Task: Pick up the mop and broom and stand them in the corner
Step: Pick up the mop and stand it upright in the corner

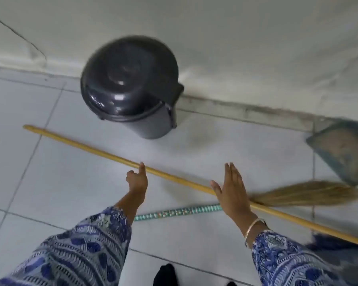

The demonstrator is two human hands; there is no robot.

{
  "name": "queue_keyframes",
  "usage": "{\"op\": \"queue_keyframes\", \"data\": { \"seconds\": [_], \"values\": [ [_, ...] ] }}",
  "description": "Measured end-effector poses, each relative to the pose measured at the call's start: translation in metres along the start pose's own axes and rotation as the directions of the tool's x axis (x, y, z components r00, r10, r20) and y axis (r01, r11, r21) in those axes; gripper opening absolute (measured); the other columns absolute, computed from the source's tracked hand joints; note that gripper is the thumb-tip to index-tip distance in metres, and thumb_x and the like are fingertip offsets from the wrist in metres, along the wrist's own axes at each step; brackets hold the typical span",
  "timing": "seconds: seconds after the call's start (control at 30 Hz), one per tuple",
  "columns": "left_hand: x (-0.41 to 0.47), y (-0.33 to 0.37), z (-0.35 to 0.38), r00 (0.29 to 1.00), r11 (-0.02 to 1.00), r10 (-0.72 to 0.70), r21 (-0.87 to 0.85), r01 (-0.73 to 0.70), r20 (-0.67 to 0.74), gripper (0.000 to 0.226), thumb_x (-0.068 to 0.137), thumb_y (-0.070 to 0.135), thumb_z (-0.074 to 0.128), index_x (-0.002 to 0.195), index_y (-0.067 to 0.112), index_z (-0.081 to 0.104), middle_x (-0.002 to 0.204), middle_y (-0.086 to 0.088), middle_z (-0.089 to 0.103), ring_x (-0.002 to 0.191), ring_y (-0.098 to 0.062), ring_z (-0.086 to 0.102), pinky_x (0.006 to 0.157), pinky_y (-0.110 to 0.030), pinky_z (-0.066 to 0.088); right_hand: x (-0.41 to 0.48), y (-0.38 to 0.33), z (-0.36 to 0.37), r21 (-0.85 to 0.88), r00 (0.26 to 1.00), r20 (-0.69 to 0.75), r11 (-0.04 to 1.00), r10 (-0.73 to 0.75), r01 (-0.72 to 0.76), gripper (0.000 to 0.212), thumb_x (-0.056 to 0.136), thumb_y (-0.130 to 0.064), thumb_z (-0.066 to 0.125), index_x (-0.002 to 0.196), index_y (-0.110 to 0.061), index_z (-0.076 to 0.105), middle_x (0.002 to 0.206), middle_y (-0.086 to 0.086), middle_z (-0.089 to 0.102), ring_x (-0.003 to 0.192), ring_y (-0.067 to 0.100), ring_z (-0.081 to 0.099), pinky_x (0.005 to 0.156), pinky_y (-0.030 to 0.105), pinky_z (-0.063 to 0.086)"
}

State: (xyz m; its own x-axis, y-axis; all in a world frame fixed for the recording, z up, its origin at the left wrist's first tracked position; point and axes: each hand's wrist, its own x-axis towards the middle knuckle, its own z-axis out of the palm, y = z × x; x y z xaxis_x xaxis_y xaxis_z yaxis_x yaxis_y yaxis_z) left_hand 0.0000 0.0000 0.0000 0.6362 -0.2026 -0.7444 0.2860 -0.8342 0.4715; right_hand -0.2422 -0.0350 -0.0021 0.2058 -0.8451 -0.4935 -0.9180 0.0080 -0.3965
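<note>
Mop point(103, 152) and broom point(310, 193) both flat on the grey tiled floor point(50, 182).

I see my left hand point(137, 179) loosely curled at the mop's wooden handle, grip unclear; my right hand point(233, 190) spread open, covering part of the broom; the mop head is cut off lower right. Lidded black bin point(130, 85) and dustpan point(343, 153) by the wall.

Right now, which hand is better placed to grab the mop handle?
Left. The left hand already has a finger at the mop handle, near mid-length. The right hand is open flat above the handle, not around it.
</note>
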Motion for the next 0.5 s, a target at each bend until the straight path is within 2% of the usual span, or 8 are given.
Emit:
{"op": "queue_keyframes", "data": {
  "seconds": [0.07, 0.1, 0.27, 0.33, 0.4, 0.43, 0.5],
  "values": [
    [0.036, -0.014, 0.02, 0.989, 0.97, -0.146, -0.192, 0.151, 0.038, 0.067, 0.093, 0.046, 0.038, 0.143, 0.004, 0.023, 0.149, -0.019, 0.029, 0.132, -0.037, 0.037, 0.106, -0.048, 0.038, 0.019, 0.008, 0.037, -0.002, 0.998, 0.045, 0.999, -0.046, 0.046, 0.07, 0.093, -0.044, 0.041, 0.145, -0.005, 0.014, 0.154, 0.016, 0.019, 0.141, 0.028, 0.019, 0.118, 0.038, 0.02],
    [0.054, -0.019, 0.029, 0.981, 0.941, -0.174, -0.281, 0.191, 0.083, 0.066, 0.093, 0.046, 0.039, 0.143, 0.007, 0.024, 0.149, -0.018, 0.031, 0.132, -0.037, 0.038, 0.105, -0.048, 0.04, 0.029, 0.011, 0.053, -0.016, 0.996, 0.069, 0.998, -0.059, 0.061, 0.068, 0.093, -0.043, 0.042, 0.144, -0.005, 0.017, 0.152, 0.016, 0.024, 0.139, 0.029, 0.024, 0.117, 0.038, 0.024],
    [0.115, -0.044, 0.051, 0.968, 0.817, -0.178, -0.522, 0.244, 0.174, 0.054, 0.096, 0.038, 0.036, 0.14, 0.006, 0.032, 0.139, -0.017, 0.047, 0.124, -0.031, 0.05, 0.102, -0.042, 0.04, 0.061, 0.021, 0.114, -0.09, 0.972, 0.213, 0.988, -0.102, 0.123, 0.052, 0.09, -0.036, 0.053, 0.13, -0.006, 0.039, 0.127, 0.016, 0.05, 0.116, 0.033, 0.049, 0.097, 0.041, 0.041],
    [0.126, -0.045, 0.053, 0.965, 0.785, -0.174, -0.564, 0.256, 0.195, 0.049, 0.096, 0.036, 0.037, 0.136, 0.007, 0.039, 0.12, -0.014, 0.058, 0.108, -0.028, 0.057, 0.097, -0.042, 0.042, 0.069, 0.022, 0.125, -0.178, 0.96, 0.249, 0.968, -0.131, 0.178, 0.043, 0.09, -0.03, 0.054, 0.126, -0.009, 0.043, 0.122, 0.013, 0.055, 0.112, 0.031, 0.052, 0.091, 0.041, 0.044],
    [0.124, -0.042, 0.05, 0.963, 0.768, -0.192, -0.583, 0.266, 0.187, 0.046, 0.095, 0.035, 0.042, 0.132, 0.008, 0.042, 0.094, -0.012, 0.057, 0.093, -0.027, 0.059, 0.093, -0.044, 0.046, 0.07, 0.022, 0.128, -0.265, 0.954, 0.252, 0.937, -0.161, 0.228, 0.031, 0.092, -0.02, 0.052, 0.121, -0.011, 0.046, 0.117, 0.011, 0.057, 0.109, 0.03, 0.053, 0.087, 0.041, 0.044],
    [0.122, -0.039, 0.046, 0.96, 0.762, -0.208, -0.585, 0.278, 0.185, 0.044, 0.094, 0.035, 0.044, 0.129, 0.009, 0.043, 0.091, -0.012, 0.056, 0.094, -0.027, 0.06, 0.093, -0.044, 0.048, 0.068, 0.021, 0.126, -0.285, 0.954, 0.25, 0.929, -0.166, 0.236, 0.027, 0.092, -0.014, 0.05, 0.119, -0.012, 0.048, 0.115, 0.011, 0.058, 0.108, 0.03, 0.053, 0.086, 0.041, 0.044],
    [0.107, -0.03, 0.034, 0.956, 0.758, -0.242, -0.582, 0.295, 0.168, 0.043, 0.093, 0.038, 0.045, 0.127, 0.012, 0.045, 0.1, -0.012, 0.056, 0.101, -0.028, 0.059, 0.094, -0.044, 0.049, 0.058, 0.015, 0.114, -0.281, 0.952, 0.248, 0.927, -0.178, 0.246, 0.024, 0.091, -0.007, 0.048, 0.115, -0.013, 0.049, 0.11, 0.009, 0.058, 0.104, 0.029, 0.054, 0.082, 0.039, 0.044]
  ]
}}
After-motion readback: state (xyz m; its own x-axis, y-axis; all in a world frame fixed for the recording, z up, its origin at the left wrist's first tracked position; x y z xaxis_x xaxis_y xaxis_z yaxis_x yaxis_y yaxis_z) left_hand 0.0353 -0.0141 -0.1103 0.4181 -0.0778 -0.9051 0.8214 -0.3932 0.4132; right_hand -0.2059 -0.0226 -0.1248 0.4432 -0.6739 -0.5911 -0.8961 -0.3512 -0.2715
